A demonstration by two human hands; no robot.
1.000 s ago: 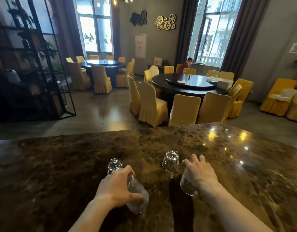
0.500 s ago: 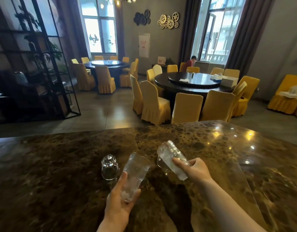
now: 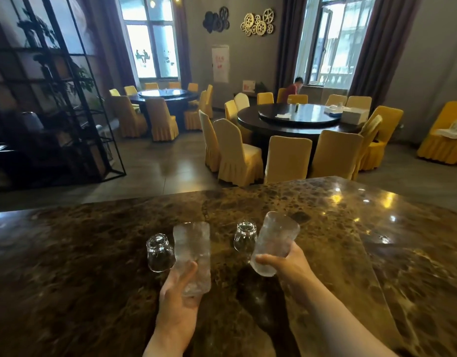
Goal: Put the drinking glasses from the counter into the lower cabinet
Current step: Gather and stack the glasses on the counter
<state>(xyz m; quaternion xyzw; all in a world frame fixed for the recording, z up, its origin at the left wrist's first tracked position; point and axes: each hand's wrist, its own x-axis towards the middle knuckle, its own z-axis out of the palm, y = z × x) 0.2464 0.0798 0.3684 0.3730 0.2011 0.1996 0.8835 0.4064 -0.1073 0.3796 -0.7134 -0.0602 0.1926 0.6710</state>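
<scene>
Presently, the left hand point(image 3: 179, 302) holds a tall textured clear drinking glass point(image 3: 192, 256) above the dark brown polished marble counter point(image 3: 67, 266), its fingers point(image 3: 188, 273) wrapped round the lower part of the glass, which stands nearly upright and clear of the surface. The right hand point(image 3: 290, 264) holds a second tall textured clear glass point(image 3: 273, 243), fingers closed about its lower end; this glass tilts with its upper end toward the right and is likewise lifted off the counter. Two further items rest on the counter: a short smooth clear tumbler point(image 3: 159, 252), upside down, just beside the left-hand glass on its left, and a small clear glass point(image 3: 245, 237), also inverted, just to the left of the right-hand glass and between the two hands. Whether either lifted glass touches its neighbour cannot be told. Beyond the counter stand a round dark dining table point(image 3: 296, 119) ringed by yellow-covered chairs point(image 3: 237, 153) and a black metal shelving frame point(image 3: 55, 99) at the left. The lower cabinet is out of view.
</scene>
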